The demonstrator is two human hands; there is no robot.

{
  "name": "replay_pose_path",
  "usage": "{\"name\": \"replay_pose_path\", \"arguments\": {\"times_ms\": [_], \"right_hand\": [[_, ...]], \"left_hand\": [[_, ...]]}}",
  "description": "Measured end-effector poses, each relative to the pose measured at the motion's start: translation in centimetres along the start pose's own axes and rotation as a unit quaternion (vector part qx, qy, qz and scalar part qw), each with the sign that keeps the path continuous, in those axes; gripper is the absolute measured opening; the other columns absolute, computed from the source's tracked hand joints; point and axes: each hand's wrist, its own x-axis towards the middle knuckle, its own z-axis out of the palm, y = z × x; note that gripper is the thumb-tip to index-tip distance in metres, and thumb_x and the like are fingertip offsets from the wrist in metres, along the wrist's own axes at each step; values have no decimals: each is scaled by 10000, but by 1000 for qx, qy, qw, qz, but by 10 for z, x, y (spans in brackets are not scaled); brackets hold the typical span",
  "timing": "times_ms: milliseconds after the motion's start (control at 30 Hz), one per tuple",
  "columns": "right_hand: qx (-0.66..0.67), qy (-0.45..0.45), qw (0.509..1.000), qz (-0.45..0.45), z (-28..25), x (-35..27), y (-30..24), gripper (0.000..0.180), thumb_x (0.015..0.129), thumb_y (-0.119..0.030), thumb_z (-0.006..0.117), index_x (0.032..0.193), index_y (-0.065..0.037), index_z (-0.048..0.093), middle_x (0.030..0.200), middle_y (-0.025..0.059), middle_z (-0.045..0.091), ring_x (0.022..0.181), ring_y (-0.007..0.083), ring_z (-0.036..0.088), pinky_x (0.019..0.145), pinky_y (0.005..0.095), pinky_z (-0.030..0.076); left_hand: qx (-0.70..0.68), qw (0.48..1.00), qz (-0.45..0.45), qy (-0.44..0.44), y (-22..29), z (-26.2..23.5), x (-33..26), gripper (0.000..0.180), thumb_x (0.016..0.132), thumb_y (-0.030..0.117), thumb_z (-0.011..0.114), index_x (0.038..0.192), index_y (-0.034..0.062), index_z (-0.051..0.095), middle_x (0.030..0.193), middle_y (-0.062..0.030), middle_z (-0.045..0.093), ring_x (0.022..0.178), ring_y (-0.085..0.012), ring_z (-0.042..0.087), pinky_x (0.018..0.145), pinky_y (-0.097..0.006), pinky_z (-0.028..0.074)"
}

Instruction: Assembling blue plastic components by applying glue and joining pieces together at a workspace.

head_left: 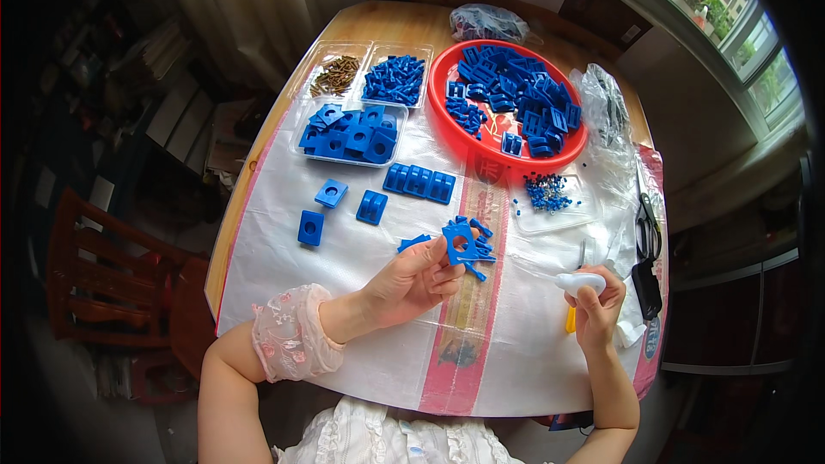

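Between the thumb and fingers of my left hand is a square blue plastic plate with a round hole, raised above the table. My right hand is closed round a small white squeeze bottle, its narrow end toward the plate. A thin pale line runs between bottle and plate; I cannot tell if it is a nozzle or a thread. Beneath the plate lie small blue plastic pegs. Two holed blue pieces, a single ridged piece and a row of ridged pieces lie farther off.
A red basin of blue parts stands at the back, beside clear trays with blue plates, blue pegs and brass-coloured screws. Tiny blue and white bits lie mid-right. Scissors and a yellow handle are at right.
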Motion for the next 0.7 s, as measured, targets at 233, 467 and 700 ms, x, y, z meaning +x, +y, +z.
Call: {"name": "replay_pose_path", "arguments": {"times_ms": [233, 467, 700], "right_hand": [[-11, 2, 1000, 1, -3, -1, 4, 379, 795, -307, 781, 861, 29, 620, 787, 65, 577, 632, 91, 496, 533, 224, 371], [-12, 8, 1000, -16, -1, -1, 6, 369, 797, -308, 776, 864, 22, 623, 743, 50, 580, 601, 74, 477, 521, 211, 346], [-31, -6, 999, -12, -4, 0, 5, 358, 801, -304, 772, 861, 17, 626, 742, 53, 593, 595, 69, 473, 518, 208, 340]], "left_hand": [[-3, 1000, -10, 5, -1, -1, 0, 277, 950, 364, 586, 1068, 114, 580, 898, 66, 566, 661, -53, 352, 581, -198, 329], [13, 999, -6, 36, -2, 1, 0, 435, 950, 395, 562, 1255, 86, 564, 755, 62, 464, 648, -69, 324, 604, -221, 293], [10, 1000, -4, 17, -1, 3, 0, 265, 952, 373, 581, 1032, 121, 580, 893, 70, 562, 657, -52, 353, 585, -202, 331]]}}
